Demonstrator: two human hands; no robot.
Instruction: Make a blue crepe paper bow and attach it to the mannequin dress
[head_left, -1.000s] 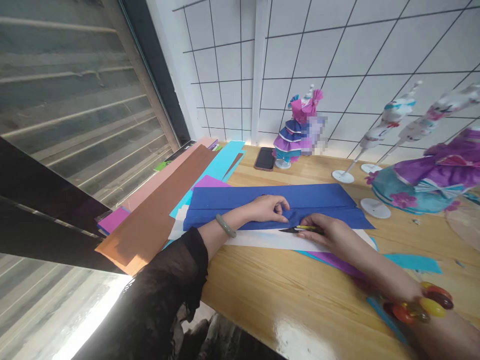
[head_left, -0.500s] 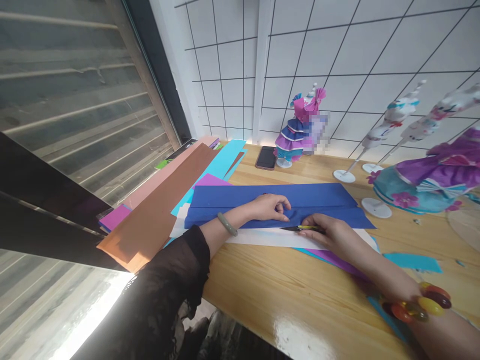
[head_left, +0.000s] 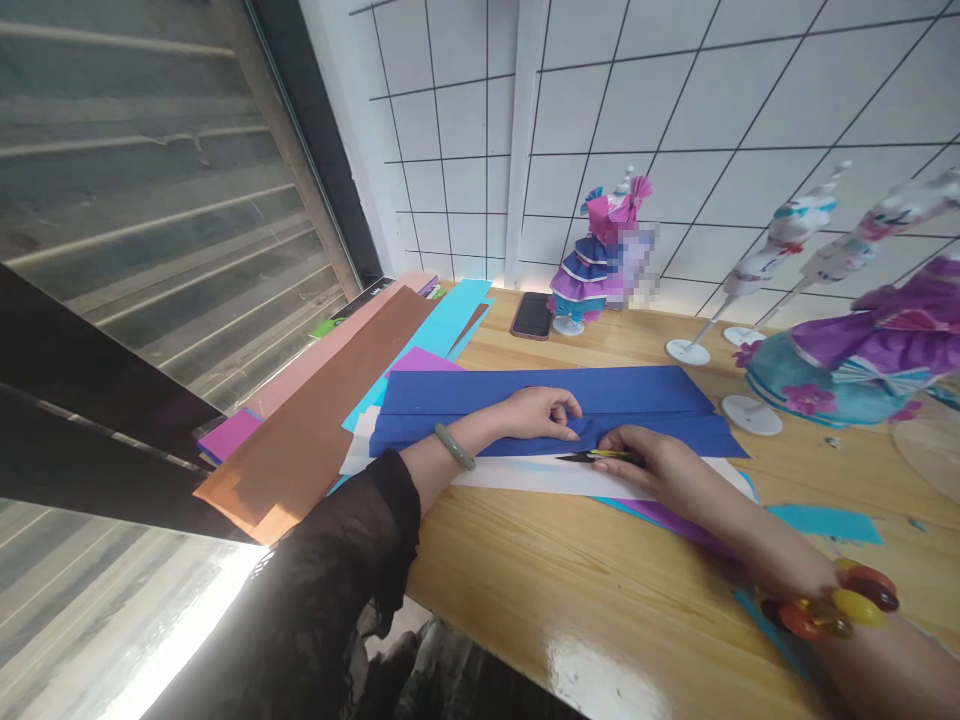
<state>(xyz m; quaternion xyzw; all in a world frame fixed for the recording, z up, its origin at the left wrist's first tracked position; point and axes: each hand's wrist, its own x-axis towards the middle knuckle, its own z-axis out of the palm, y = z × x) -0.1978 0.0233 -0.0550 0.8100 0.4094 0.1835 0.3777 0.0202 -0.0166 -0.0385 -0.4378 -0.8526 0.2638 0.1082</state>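
Note:
A long dark blue sheet (head_left: pixel 637 387) of crepe-like paper lies crosswise on the table, with a crease along its length. My left hand (head_left: pixel 536 412) rests on its near part, fingers curled and thumb pressed down on the sheet. Small wrinkles show beside that thumb. Just to the right, my right hand (head_left: pixel 637 455) is closed around scissors (head_left: pixel 574 458) with dark pointed blades and a bit of yellow at the handle. The blades point left along the blue sheet's near edge, above a white sheet (head_left: pixel 517 475). Most of the handle is hidden by my fingers.
Brown (head_left: pixel 322 420) and turquoise strips (head_left: pixel 427 345) are piled on the left. At the back stand a phone (head_left: pixel 532 315) and a ruffled dress figure (head_left: pixel 589 265). White stands (head_left: pixel 686 351) and a purple-turquoise dress (head_left: pixel 847 370) are on the right, near a turquoise scrap (head_left: pixel 825 523).
My right hand and the scissors have shifted slightly left along the near edge of the blue sheet. My left hand has stayed in place.

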